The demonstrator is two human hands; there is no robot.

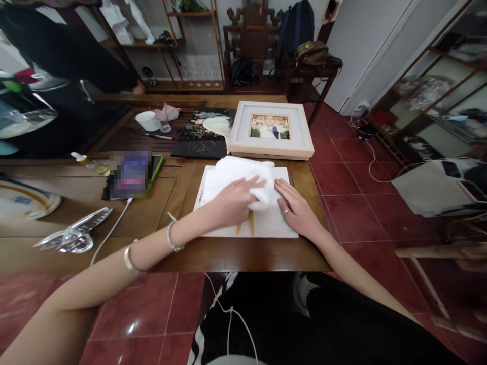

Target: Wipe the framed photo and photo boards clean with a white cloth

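A white board lies flat near the table's front edge, with a barcode strip on its left side and two tan marks near its lower edge. A folded white cloth covers much of its upper part. My left hand presses on the cloth, some fingers extended and a bunched fold of it gripped at the fingertips. Resting on the board's right side, my right hand is open, with its fingers stretched out. A ring sits on one finger. What lies under the cloth is hidden.
Behind the board are a white-framed photo and a dark photo panel. To the left lie a phone with a cable, a shiny metal object, a dropper bottle and a white cup. Someone in dark clothing is at the far left.
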